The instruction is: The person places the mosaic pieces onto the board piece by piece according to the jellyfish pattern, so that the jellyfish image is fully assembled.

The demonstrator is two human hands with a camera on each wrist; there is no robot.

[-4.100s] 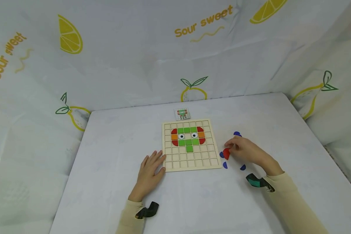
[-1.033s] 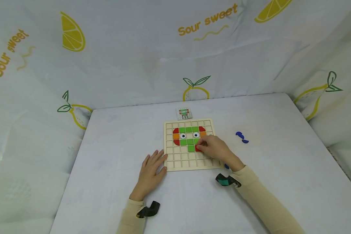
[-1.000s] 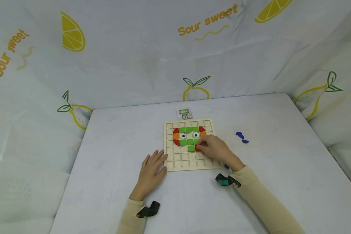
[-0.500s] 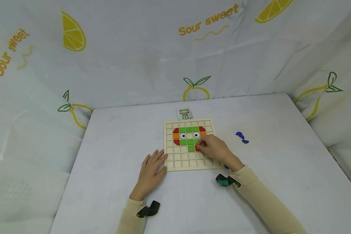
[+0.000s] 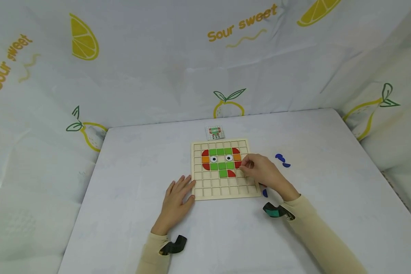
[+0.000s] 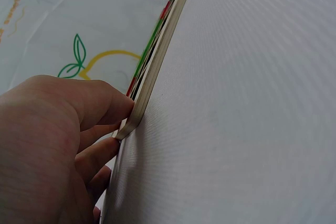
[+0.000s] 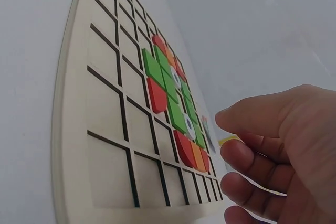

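Note:
On the table lies a wooden grid board (image 5: pixel 212 193) bearing green squares (image 5: pixel 222 166), orange and red tiles, and two eye tiles (image 5: pixel 214 159). Directly right of the lowest green square sits a red quarter-round tile (image 5: pixel 231 173), seen nearer in the right wrist view (image 7: pixel 157 95). My left hand (image 5: pixel 175 203) rests by the board's left edge, its fingers extended and touching the rim. Over the board's right side hovers my right hand (image 5: pixel 267 171), fingers loosely bent with nothing between them in the right wrist view. It hides some cells from the head view.
Several blue half-round tiles (image 5: pixel 286 165) lie right of the board. Another blue tile (image 5: pixel 265 193) is by its lower right edge, with a sliver of red tile (image 5: pixel 263 185) partly hidden near the right hand. A small pattern card (image 5: pixel 214 132) lies behind the board.
My right hand took a red tile from the pieces on the right and set it beside the lowest green square. It has since let go and drawn back rightward. The left hand stays put.

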